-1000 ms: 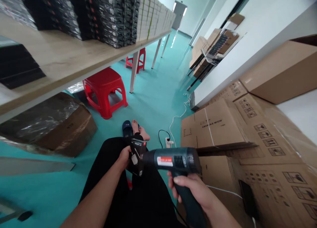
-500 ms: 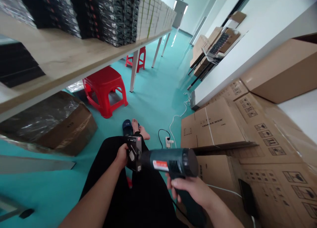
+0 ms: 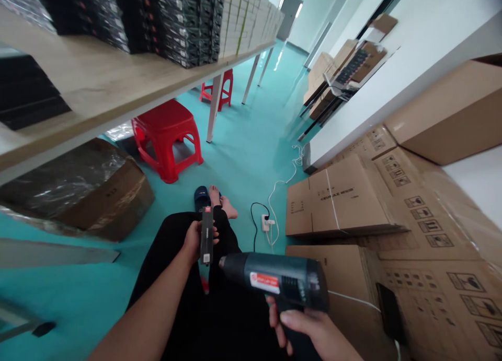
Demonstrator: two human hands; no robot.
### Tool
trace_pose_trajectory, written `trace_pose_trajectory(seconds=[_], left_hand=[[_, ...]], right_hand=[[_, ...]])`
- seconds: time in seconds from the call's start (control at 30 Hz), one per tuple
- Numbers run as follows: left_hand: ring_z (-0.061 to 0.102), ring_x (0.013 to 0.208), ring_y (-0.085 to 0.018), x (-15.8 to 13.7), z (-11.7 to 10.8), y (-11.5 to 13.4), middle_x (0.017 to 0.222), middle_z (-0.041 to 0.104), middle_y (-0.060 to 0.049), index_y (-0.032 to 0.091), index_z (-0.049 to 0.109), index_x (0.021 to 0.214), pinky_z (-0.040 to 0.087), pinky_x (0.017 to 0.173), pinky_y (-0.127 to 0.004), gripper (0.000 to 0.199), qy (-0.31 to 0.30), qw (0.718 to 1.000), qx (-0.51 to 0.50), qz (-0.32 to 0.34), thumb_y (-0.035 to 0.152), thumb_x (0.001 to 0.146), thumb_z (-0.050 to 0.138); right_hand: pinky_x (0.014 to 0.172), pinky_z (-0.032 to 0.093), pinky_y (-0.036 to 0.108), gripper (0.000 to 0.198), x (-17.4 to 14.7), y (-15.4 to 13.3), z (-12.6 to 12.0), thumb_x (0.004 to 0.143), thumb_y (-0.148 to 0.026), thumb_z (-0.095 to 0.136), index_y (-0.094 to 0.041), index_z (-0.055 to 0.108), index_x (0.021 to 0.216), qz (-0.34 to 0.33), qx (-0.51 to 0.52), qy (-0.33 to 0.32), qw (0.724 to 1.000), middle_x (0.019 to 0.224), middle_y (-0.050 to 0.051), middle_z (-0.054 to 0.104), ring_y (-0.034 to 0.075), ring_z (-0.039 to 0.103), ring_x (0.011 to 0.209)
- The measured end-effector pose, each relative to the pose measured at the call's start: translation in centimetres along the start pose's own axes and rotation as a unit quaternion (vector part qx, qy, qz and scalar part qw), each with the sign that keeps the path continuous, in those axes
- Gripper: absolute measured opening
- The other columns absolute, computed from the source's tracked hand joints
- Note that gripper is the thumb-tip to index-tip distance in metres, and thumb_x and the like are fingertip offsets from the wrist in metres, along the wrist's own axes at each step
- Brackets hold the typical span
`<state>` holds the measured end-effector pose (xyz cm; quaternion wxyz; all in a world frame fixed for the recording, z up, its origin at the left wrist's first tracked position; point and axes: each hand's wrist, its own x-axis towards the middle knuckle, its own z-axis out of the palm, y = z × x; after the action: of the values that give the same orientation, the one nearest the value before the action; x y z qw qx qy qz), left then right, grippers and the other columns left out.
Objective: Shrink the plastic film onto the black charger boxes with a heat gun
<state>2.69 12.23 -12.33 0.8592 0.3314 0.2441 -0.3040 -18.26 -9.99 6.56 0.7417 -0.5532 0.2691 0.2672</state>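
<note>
In the frame's lower half, left of centre, our left hand [image 3: 192, 241] grasps a black box [image 3: 206, 239], while at lower right our right hand [image 3: 300, 324] grips a heat gun [image 3: 280, 277], its nozzle near the box but apart. We see the box's narrow side, red at the top, a pale square near the bottom; the gun is dark green with a red-and-white sticker.

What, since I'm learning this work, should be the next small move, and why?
Probably shift the left hand so its fingers clear the right side of the slim black rectangular box before the dark teal pistol-shaped heat gun comes nearer: fingertips show there, and the gun's black nozzle stands apart from the box on that side. Whether it runs can't be seen.
</note>
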Motion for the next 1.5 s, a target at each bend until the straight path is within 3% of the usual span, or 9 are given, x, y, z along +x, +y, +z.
trace_pose_trajectory(seconds=[0.13, 0.23, 0.43, 0.93, 1.1, 1.2, 1.27, 1.37, 1.5], left_hand=[[0.063, 0.095, -0.034, -2.4, 1.0, 1.4, 0.102, 0.067, -0.019, 0.01, 0.058, 0.113, 0.051, 0.077, -0.052, 0.063, -0.117, 0.99, -0.048, -0.054, 0.061, 0.079, 0.046], [0.058, 0.107, -0.036, -4.1, 2.2, 2.0, 0.113, 0.064, -0.021, 0.01, 0.055, 0.121, 0.048, 0.086, -0.052, 0.071, -0.164, 0.981, -0.073, -0.078, 0.066, 0.077, 0.046], [0.064, 0.095, -0.036, -4.9, 3.0, 2.0, 0.101, 0.068, -0.02, 0.007, 0.059, 0.117, 0.05, 0.083, -0.05, 0.058, -0.147, 0.981, -0.028, -0.125, 0.052, 0.081, 0.05], [0.066, 0.089, -0.034, -4.3, 3.0, 1.3, 0.091, 0.07, -0.018, 0.008, 0.062, 0.108, 0.052, 0.073, -0.046, 0.05, -0.139, 0.975, -0.017, -0.173, 0.049, 0.08, 0.052], [0.067, 0.084, -0.033, -3.7, 2.5, 1.0, 0.086, 0.071, -0.018, 0.008, 0.063, 0.105, 0.053, 0.07, -0.044, 0.052, -0.135, 0.971, -0.009, -0.195, 0.052, 0.079, 0.054], [0.068, 0.078, -0.031, -3.1, 2.1, 0.8, 0.08, 0.071, -0.015, 0.01, 0.064, 0.1, 0.054, 0.065, -0.041, 0.047, -0.119, 0.975, -0.008, -0.19, 0.051, 0.078, 0.056], [0.069, 0.07, -0.027, -2.6, 2.0, 0.8, 0.074, 0.071, -0.011, 0.012, 0.065, 0.095, 0.054, 0.063, -0.036, 0.035, -0.067, 0.987, -0.009, -0.145, 0.042, 0.079, 0.058], [0.068, 0.063, -0.022, -2.4, 1.9, 0.9, 0.067, 0.07, -0.005, 0.015, 0.065, 0.093, 0.054, 0.062, -0.032, 0.02, 0.015, 0.999, -0.011, -0.049, 0.027, 0.078, 0.058], [0.069, 0.067, -0.026, -2.8, 1.8, 1.0, 0.067, 0.07, -0.006, 0.014, 0.064, 0.097, 0.054, 0.062, -0.036, 0.025, -0.003, 0.998, -0.001, -0.066, 0.028, 0.078, 0.058]], right_hand=[[0.048, 0.041, 0.021, 0.029, 1.6, 0.4, -1.6, 0.08, -0.03, 0.058, -0.012, 0.065, 0.101, -0.021, 0.169, 0.048, 0.984, 0.082, 0.008, 0.065, 0.011, 0.055, 0.057], [0.05, 0.041, 0.018, 0.026, 3.4, 0.3, -2.5, 0.08, -0.03, 0.058, -0.011, 0.065, 0.096, -0.04, 0.263, 0.043, 0.963, 0.078, 0.005, 0.062, 0.009, 0.053, 0.058], [0.048, 0.041, 0.016, 0.024, 5.7, 0.0, -2.4, 0.079, -0.031, 0.061, -0.014, 0.063, 0.096, -0.043, 0.336, 0.036, 0.94, 0.078, 0.002, 0.06, 0.008, 0.05, 0.057], [0.05, 0.043, 0.018, 0.027, 6.5, -1.4, -1.3, 0.08, -0.031, 0.059, -0.013, 0.063, 0.099, -0.055, 0.318, 0.018, 0.946, 0.082, 0.004, 0.061, 0.01, 0.053, 0.061], [0.052, 0.043, 0.019, 0.027, 7.4, -2.1, -0.1, 0.078, -0.032, 0.06, -0.013, 0.063, 0.097, -0.085, 0.284, 0.009, 0.955, 0.082, 0.004, 0.062, 0.01, 0.055, 0.062], [0.051, 0.043, 0.022, 0.028, 6.8, -3.0, 0.7, 0.079, -0.031, 0.057, -0.012, 0.063, 0.1, -0.116, 0.177, -0.023, 0.977, 0.081, 0.006, 0.064, 0.012, 0.057, 0.06], [0.05, 0.043, 0.023, 0.03, 5.9, -3.8, 1.0, 0.077, -0.026, 0.059, -0.012, 0.063, 0.102, -0.084, 0.056, -0.082, 0.991, 0.08, 0.007, 0.065, 0.013, 0.059, 0.058], [0.051, 0.044, 0.024, 0.027, 5.0, -5.1, 1.4, 0.072, -0.021, 0.065, -0.011, 0.066, 0.097, -0.042, -0.085, -0.163, 0.982, 0.079, 0.007, 0.067, 0.014, 0.06, 0.057], [0.053, 0.046, 0.026, 0.025, 5.6, -6.5, 2.0, 0.076, -0.028, 0.063, -0.015, 0.065, 0.098, -0.113, -0.079, -0.058, 0.989, 0.081, 0.005, 0.066, 0.013, 0.059, 0.059]])
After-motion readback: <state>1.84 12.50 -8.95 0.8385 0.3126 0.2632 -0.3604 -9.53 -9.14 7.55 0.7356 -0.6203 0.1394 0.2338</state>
